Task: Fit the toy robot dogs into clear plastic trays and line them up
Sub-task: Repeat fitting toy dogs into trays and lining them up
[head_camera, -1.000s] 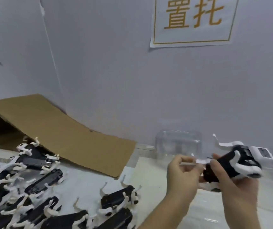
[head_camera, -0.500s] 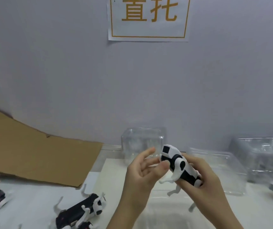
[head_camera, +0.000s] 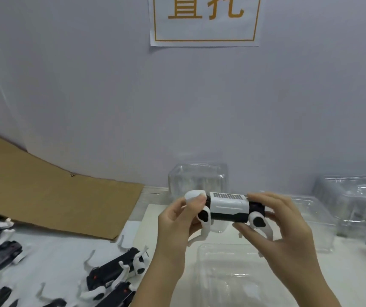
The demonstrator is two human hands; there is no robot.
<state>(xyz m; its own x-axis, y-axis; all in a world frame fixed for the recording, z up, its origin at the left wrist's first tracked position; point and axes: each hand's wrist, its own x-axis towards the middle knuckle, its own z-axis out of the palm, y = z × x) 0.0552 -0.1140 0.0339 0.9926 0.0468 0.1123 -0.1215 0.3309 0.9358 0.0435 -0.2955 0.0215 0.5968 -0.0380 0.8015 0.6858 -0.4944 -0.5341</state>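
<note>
Left hand [head_camera: 177, 224] and right hand [head_camera: 286, 231] now grasp the toy dog [head_camera: 227, 206], turned level

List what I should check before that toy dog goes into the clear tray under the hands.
1. Grip: left hand and right hand hold the dog at both ends: ok.
2. Dog level, legs pointing down: ok.
3. Tray below the hands holds nothing: ok.
4. Dog lined up over the tray's mould: cannot tell.
5. Legs posed to fit the mould: cannot tell.
6. Loose dogs waiting on the left: ok.
</note>
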